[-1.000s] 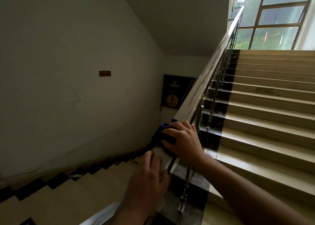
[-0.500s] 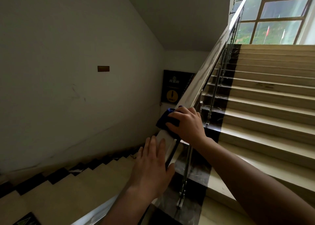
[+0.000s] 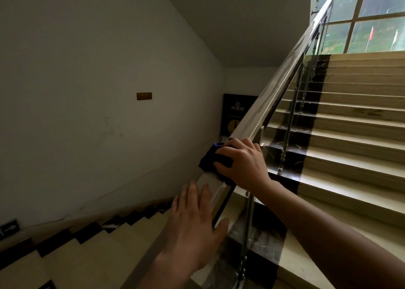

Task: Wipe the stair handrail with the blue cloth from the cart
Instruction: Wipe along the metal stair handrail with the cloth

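While the right hand (image 3: pixel 243 163) bears down on the handrail (image 3: pixel 274 91), its fingers curl over the blue cloth (image 3: pixel 208 159) and grip it. The bunched fabric is wrapped over the rail's top and spills down its left side. Just below the cloth along the handrail, the left hand (image 3: pixel 195 225) lies flat on the rail. Its fingers are straight and close together, pointing up the slope, with the thumb spread toward the rail's right edge; it holds nothing. A bare, shiny strip of handrail shows between the left fingertips and the cloth, so the two hands are near but apart. Above the cloth the handrail climbs toward the window (image 3: pixel 372 19). Under the handrail stand slim metal balusters (image 3: pixel 289 122). Right of the handrail rise pale steps (image 3: pixel 350 146) with a dark border. Left of it another flight (image 3: pixel 87 256) drops along a grey wall (image 3: pixel 87 69) that carries a small brass plaque (image 3: pixel 144 96). Behind the handrail, past the cloth, hangs a dark poster (image 3: pixel 234 115).
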